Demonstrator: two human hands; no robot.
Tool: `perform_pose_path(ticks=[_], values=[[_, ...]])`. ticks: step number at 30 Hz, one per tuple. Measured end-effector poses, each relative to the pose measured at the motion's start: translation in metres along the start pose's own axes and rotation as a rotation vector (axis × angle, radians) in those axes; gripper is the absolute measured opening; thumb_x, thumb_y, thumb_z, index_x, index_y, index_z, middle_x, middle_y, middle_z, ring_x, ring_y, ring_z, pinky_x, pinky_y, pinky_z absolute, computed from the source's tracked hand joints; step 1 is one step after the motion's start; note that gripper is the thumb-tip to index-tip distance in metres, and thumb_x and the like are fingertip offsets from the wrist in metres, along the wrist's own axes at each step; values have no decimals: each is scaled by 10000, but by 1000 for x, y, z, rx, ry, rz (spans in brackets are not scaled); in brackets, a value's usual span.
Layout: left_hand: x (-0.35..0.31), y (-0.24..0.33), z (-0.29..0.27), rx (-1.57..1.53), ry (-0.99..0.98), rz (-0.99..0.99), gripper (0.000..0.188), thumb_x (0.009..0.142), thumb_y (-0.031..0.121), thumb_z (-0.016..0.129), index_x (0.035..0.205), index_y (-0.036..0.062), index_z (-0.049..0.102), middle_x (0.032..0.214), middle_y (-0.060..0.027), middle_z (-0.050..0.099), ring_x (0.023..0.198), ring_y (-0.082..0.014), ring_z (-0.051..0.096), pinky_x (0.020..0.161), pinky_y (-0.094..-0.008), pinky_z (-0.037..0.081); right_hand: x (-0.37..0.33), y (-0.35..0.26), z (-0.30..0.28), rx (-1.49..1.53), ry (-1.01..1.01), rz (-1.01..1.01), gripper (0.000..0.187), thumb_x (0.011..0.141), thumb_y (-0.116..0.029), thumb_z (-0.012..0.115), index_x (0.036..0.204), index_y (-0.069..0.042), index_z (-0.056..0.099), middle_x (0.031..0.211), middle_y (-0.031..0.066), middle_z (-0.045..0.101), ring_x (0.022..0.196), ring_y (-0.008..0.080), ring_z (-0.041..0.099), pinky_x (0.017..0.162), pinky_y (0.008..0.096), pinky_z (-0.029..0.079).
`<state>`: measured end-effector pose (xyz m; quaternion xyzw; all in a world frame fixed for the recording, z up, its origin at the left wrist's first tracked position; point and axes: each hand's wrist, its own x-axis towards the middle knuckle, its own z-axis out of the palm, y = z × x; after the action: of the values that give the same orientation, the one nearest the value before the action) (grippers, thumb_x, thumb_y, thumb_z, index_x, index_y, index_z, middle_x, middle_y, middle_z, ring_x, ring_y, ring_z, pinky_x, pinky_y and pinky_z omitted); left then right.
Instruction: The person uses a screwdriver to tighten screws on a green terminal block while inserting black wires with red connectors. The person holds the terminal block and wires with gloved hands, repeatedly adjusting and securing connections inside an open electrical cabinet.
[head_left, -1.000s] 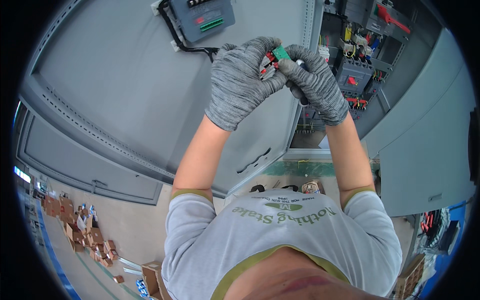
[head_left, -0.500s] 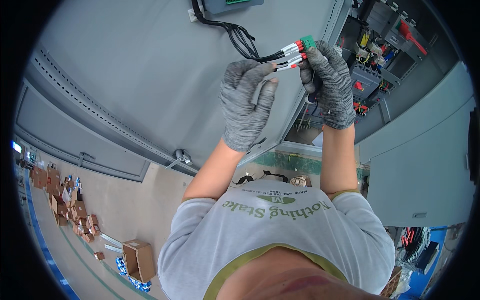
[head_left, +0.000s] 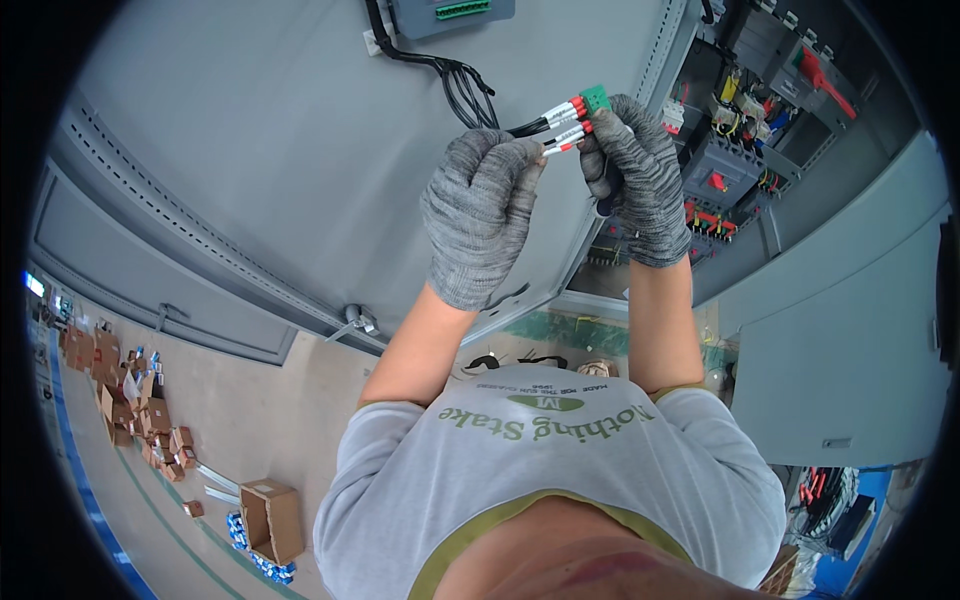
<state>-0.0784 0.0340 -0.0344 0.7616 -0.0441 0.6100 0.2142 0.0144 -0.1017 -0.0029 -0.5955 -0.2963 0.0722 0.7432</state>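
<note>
Both my hands wear grey knitted gloves. With my right hand I grip a green terminal plug between thumb and fingers. Several black wires with white marker sleeves and red ends run into its left side. A dark handle of some tool is tucked in the same palm; its tip is hidden. The thumb and forefinger of my left hand pinch one wire with a white sleeve and red end, just below the others. Whether its end sits inside the plug, I cannot tell.
A grey metal door spreads behind my hands, bearing a grey module with a green socket and a black cable bundle. At right, an open cabinet holds breakers and a red lever. Cardboard boxes lie on the floor.
Both hands and the plug have shifted slightly left in the view. My left thumb and forefinger, apart before, have closed together on the wire. More of the module shows at the top.
</note>
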Motion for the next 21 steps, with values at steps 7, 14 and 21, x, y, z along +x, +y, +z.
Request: perform_pose_path(ticks=[7, 14, 21], values=[[1, 9, -2, -53, -9, -99, 118, 796, 97, 716, 895, 107, 651, 811, -83, 611, 641, -262, 611, 554, -357, 500, 0, -2, 0, 6, -20, 12, 222, 928, -304, 623, 866, -91, 606, 627, -14, 574, 492, 31, 499, 412, 184, 369], [4, 6, -4, 6, -32, -46, 126, 787, 100, 716, 900, 101, 658, 784, -96, 606, 621, -270, 610, 530, -365, 489, 3, -1, -1, -17, -45, 25, 241, 916, -316, 637, 826, -95, 600, 587, -22, 549, 461, 31, 482, 393, 187, 348], [10, 7, -12, 175, -102, 52, 138, 785, 65, 733, 898, 108, 667, 784, -57, 610, 638, -203, 601, 551, -305, 481, 1, -5, -8, -121, -67, 65, 295, 937, -372, 594, 820, -101, 601, 591, -30, 545, 460, 21, 480, 396, 185, 359]])
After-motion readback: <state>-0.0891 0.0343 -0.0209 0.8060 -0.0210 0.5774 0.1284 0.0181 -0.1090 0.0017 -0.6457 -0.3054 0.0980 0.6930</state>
